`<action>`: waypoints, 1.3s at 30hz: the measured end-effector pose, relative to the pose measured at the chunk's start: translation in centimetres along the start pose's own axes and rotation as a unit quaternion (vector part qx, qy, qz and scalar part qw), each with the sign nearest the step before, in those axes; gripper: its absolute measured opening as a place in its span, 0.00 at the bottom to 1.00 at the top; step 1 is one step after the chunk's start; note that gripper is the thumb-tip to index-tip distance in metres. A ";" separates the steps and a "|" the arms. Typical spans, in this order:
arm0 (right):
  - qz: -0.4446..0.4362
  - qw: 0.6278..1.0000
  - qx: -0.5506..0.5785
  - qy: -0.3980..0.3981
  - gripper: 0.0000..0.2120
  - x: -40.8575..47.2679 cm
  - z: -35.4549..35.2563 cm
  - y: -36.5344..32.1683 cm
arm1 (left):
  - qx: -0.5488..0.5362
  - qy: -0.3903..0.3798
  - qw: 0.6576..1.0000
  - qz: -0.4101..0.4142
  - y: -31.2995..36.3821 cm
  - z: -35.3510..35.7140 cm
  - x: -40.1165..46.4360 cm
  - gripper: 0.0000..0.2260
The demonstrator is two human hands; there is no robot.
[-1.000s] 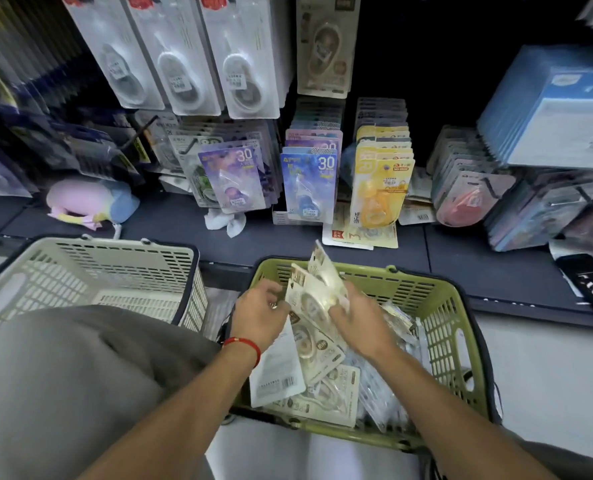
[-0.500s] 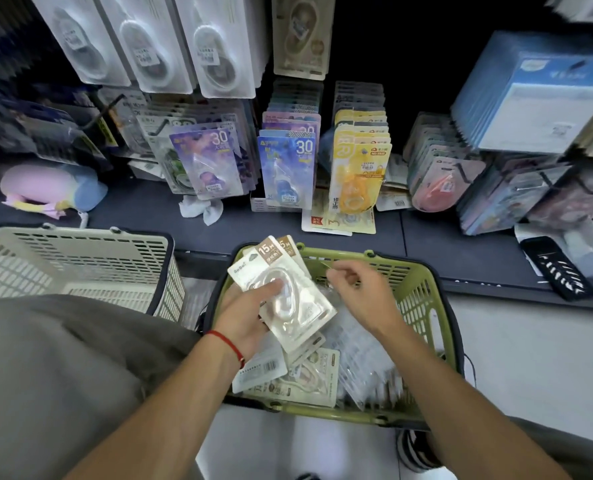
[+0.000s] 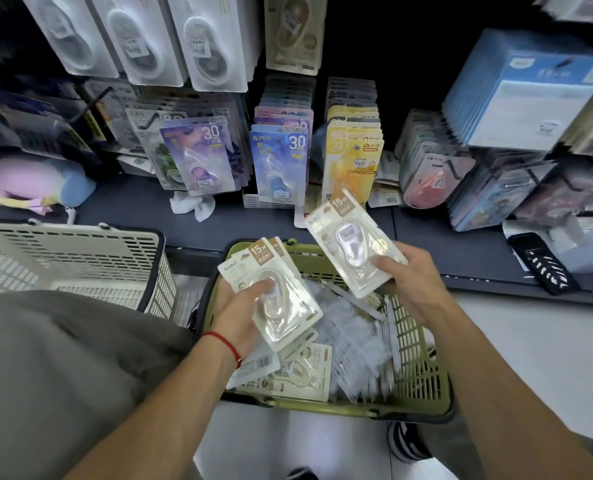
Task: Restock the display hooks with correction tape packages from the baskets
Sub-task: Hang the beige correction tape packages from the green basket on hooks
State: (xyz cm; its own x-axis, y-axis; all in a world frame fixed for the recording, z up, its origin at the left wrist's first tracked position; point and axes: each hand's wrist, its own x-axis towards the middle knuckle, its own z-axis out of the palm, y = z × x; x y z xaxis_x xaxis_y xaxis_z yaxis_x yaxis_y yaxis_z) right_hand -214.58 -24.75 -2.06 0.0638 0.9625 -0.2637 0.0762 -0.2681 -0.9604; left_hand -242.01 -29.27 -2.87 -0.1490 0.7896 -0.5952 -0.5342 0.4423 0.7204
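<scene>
Head view: over the green basket (image 3: 423, 372), the left hand (image 3: 243, 306) grips a small stack of correction tape packages (image 3: 274, 289), thumb curled across the top blister. The right hand (image 3: 413, 282) pinches a single package (image 3: 350, 247) by its lower end, lifted above the basket's far rim toward the shelf edge (image 3: 357, 223). More packages lie in the basket's near left corner (image 3: 302, 372). A white basket (image 3: 80, 258) stands to the left. These look light, with stiff card backs and slick plastic blisters that could slide apart in a stack; I judge the card edge the best grip, leaving the hang hole at the top free for a display hook.
</scene>
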 end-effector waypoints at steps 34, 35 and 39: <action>-0.298 0.952 -0.073 -0.011 0.11 7.0 10.1 -23.4 | 0.149 0.028 0.879 0.453 22.7 8.4 -0.2 0.26; -0.298 0.952 -0.071 -0.001 0.12 7.2 10.6 -23.5 | 0.143 0.035 0.877 0.458 22.8 8.3 -0.3 0.26; -0.310 0.949 -0.058 0.032 0.10 7.6 11.7 -23.4 | 0.133 0.038 0.870 0.473 23.1 7.9 -0.4 0.27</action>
State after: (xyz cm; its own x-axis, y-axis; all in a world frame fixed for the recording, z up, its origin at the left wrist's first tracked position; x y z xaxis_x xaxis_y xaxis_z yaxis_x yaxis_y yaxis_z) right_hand -227.48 -10.73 17.34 0.0313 0.9335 0.3572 0.2270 0.3414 -0.9121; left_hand -247.70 -15.96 16.81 -0.4774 0.8277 0.2950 0.0668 -0.3005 0.9514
